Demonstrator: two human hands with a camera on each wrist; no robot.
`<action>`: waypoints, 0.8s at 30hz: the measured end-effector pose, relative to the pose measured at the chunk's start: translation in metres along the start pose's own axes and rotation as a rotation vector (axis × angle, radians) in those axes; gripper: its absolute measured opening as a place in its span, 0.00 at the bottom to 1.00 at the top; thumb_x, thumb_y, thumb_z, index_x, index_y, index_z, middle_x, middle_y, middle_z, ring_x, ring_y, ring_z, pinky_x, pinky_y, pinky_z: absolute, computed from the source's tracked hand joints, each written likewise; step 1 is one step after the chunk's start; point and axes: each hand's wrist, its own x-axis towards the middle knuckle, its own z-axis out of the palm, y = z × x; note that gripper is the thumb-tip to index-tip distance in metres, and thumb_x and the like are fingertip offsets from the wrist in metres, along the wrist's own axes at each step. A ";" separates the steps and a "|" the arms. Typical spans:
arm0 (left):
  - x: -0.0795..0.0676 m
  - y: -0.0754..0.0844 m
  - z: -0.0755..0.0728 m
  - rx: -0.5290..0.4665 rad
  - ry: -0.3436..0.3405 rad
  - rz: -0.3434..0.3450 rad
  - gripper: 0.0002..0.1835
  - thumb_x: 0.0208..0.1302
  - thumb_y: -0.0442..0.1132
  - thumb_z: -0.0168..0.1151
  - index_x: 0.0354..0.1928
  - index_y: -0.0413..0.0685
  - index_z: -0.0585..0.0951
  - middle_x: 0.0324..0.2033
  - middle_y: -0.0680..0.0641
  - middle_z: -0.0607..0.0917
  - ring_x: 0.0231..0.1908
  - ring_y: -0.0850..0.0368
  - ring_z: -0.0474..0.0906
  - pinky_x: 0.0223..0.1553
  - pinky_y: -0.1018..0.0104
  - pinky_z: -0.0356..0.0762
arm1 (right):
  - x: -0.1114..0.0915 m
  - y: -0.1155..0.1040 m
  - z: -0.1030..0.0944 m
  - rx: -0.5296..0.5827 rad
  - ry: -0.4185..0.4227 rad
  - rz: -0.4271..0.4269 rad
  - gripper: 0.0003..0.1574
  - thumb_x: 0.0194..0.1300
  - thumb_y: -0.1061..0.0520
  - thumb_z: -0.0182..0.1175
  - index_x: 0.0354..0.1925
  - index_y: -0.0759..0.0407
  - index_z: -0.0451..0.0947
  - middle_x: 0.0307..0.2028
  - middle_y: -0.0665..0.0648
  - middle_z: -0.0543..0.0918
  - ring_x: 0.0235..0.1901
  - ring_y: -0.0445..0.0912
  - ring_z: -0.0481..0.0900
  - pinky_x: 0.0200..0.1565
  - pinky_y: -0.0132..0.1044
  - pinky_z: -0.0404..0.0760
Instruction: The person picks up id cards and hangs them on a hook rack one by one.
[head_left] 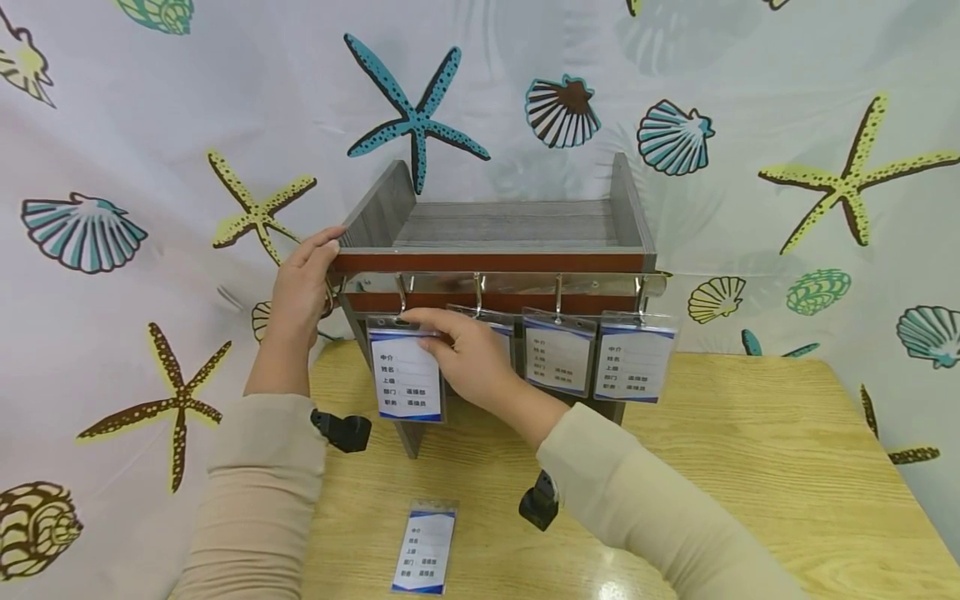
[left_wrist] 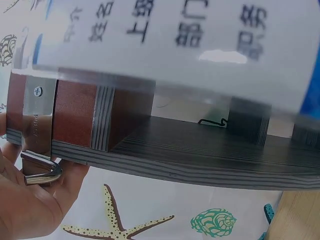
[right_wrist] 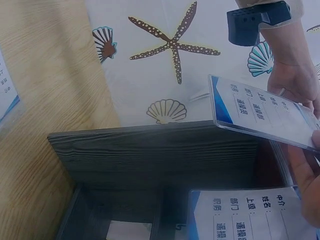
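Note:
My left hand [head_left: 296, 292] grips the left front corner of a grey wooden shelf [head_left: 487, 263] with a red-brown front. My right hand [head_left: 476, 358] pinches the top edge of a clear-sleeved name badge [head_left: 407, 379] with blue corners, thumb in front. The badge's top lies right at the leftmost hook [head_left: 401, 293] of a metal rail [head_left: 517, 284]. In the left wrist view a bare hook [left_wrist: 42, 172] stands close to the left hand, and the badge fills the top. Further right on the rail hang three more badges, one partly hidden behind the right hand.
Another name badge [head_left: 423, 550] lies flat on the wooden table [head_left: 750, 450] in front of the shelf. Behind stands a white cloth [head_left: 525, 183] printed with starfish and shells. A black camera [head_left: 345, 431] is strapped to each wrist.

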 end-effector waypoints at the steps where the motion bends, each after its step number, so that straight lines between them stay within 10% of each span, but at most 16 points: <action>1: 0.000 0.000 0.000 0.001 0.000 0.002 0.23 0.64 0.55 0.39 0.60 0.61 0.65 0.58 0.47 0.64 0.59 0.50 0.54 0.55 0.47 0.51 | 0.001 -0.001 0.001 -0.003 -0.003 0.006 0.20 0.61 0.60 0.52 0.52 0.48 0.71 0.46 0.48 0.75 0.23 0.38 0.68 0.18 0.29 0.61; 24: -0.001 0.002 -0.001 -0.002 -0.010 -0.005 0.23 0.64 0.55 0.39 0.60 0.62 0.65 0.58 0.47 0.64 0.58 0.50 0.55 0.55 0.48 0.51 | 0.012 -0.017 0.011 -0.034 0.012 0.142 0.23 0.60 0.63 0.53 0.54 0.51 0.70 0.49 0.50 0.74 0.06 0.39 0.53 0.12 0.26 0.58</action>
